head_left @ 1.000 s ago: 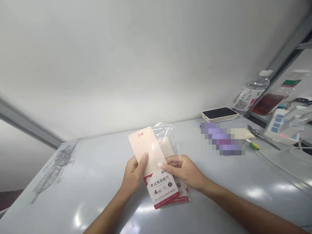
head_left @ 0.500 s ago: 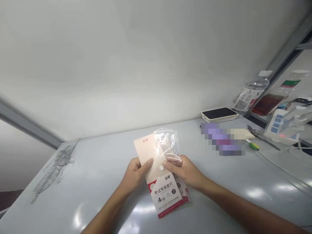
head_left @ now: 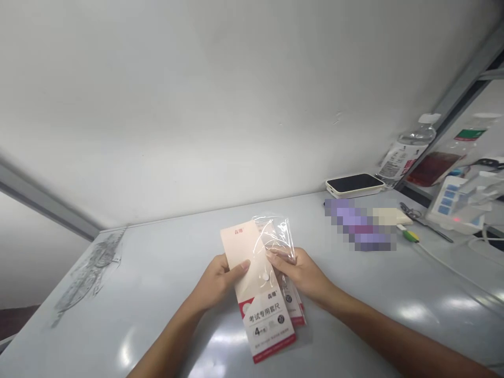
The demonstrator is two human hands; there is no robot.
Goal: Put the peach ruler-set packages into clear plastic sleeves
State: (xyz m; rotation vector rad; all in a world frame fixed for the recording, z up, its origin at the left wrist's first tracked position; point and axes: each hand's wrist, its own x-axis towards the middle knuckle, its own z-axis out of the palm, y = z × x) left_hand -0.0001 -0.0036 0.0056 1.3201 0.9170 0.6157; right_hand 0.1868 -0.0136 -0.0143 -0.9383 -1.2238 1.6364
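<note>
My left hand [head_left: 226, 275] grips the left edge of a ruler set packet [head_left: 265, 325], thumb on its front. The packet is pale pink above, white with red and printed characters below, and has a white round snap. Behind and to its right is a similar packet [head_left: 292, 302] inside a clear plastic bag [head_left: 284, 231]. My right hand [head_left: 301, 268] pinches the clear bag, its thumb by the front packet's right edge. The right fingers are partly hidden behind the plastic. Both packets are tilted and held above the grey table [head_left: 165, 294].
At the back right lies a phone [head_left: 355, 184], beside a clear bottle [head_left: 407, 149]. Nearer are a blurred purple item [head_left: 354, 226], a white cable [head_left: 441, 268] with a green and yellow plug, and a white box [head_left: 452, 205]. A dark drawing [head_left: 88, 273] marks the table's left side.
The front packet has shifted slightly right and down. My right thumb has moved up, away from the snap. The bag with the rear packet has also shifted slightly.
</note>
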